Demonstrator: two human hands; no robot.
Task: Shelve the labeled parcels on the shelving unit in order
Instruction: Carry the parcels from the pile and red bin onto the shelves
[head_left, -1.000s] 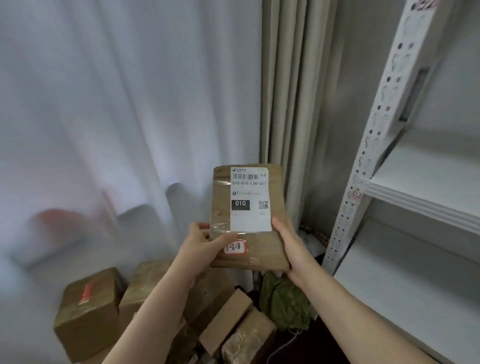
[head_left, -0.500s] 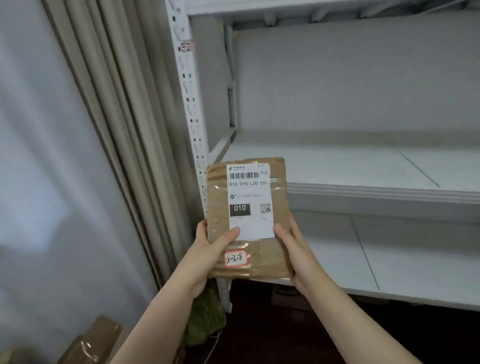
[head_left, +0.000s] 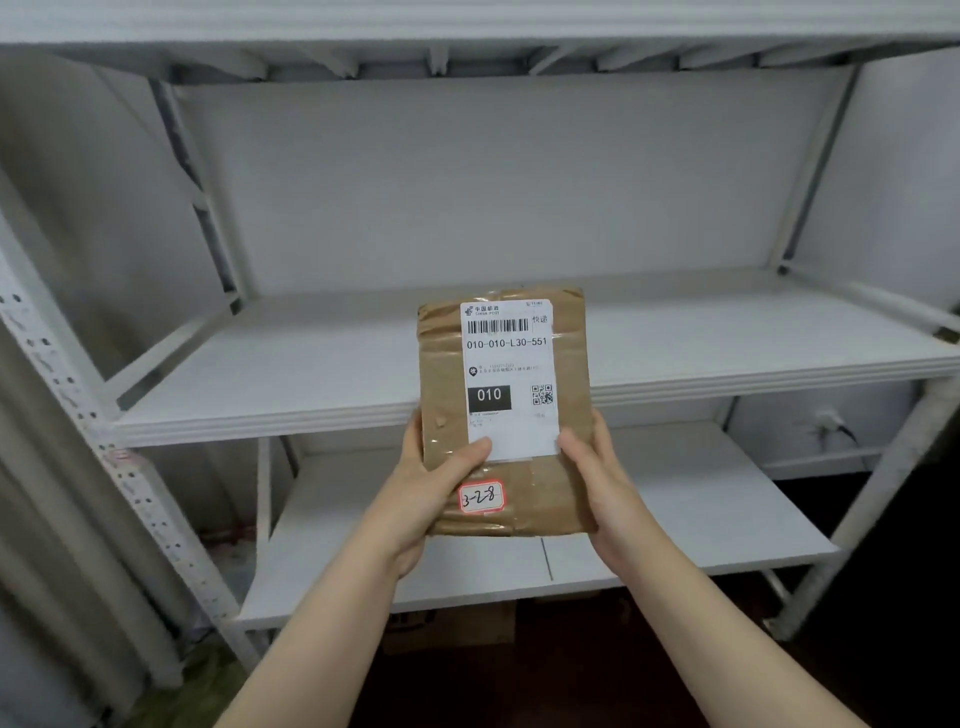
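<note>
Here's the shelving unit (head_left: 156, 514), white and square-on, filling the wall. Its middle shelf (head_left: 311, 364) sits about level with the top of the load, and the lower shelf (head_left: 675, 519) is beneath the wrists. There's a curtain (head_left: 52, 571) down the left side and a cardboard box (head_left: 452, 629) tucked on the floor under the lowest board.

And the parcel (head_left: 545, 493): brown, taped, held upright in the air in front of the middle shelf's front edge, touching no board yet. The left hand (head_left: 431, 488) is clamped on its lower left edge, thumb across the front. The right hand (head_left: 597, 478) grips the lower right edge the same way, so that's a firm two-sided hold.

The shipping label (head_left: 511, 364) faces us and reads 010. Below it, a small red-bordered sticker (head_left: 482, 497) is handwritten 3-2-8.

My read is that this is the pause to check the code before placing. That sticker looks like the slot marking, so the person should match it to the right tier first and not just take the nearest board. Then carry it in level, clear the front lip, and set it down with the sticker facing outward. It should start from one end of the shelf, so later numbers can follow in sequence. The tape looks slick, so both hands should let go only once it's resting.
</note>
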